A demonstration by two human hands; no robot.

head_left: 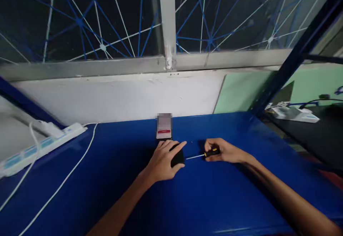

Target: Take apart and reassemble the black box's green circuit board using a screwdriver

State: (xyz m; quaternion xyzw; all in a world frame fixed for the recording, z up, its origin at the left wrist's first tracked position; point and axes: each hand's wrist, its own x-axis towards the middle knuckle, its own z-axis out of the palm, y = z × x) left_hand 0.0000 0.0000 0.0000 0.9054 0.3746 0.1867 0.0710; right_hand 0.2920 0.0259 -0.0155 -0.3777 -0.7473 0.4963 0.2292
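My left hand (166, 161) grips a small black box-shaped object (179, 157) on the blue table, fingers over its top and thumb at its near right edge. Much of that object is hidden under the hand. In my right hand (221, 151) is a screwdriver (211, 152) with a black and yellow handle, held level. Its thin metal shaft points left, the tip close to the box's right side; whether they touch I cannot tell. A tiny speck, perhaps a screw, lies on the table just beyond. Behind my left hand stands a phone (164, 130) with a lit screen.
A white power strip (45, 148) lies at the left of the blue table (214, 196), its white cable trailing forward. Blue metal posts (284, 75) flank the table, with a wall and barred window behind. Another power strip (294, 114) sits on a dark surface at right.
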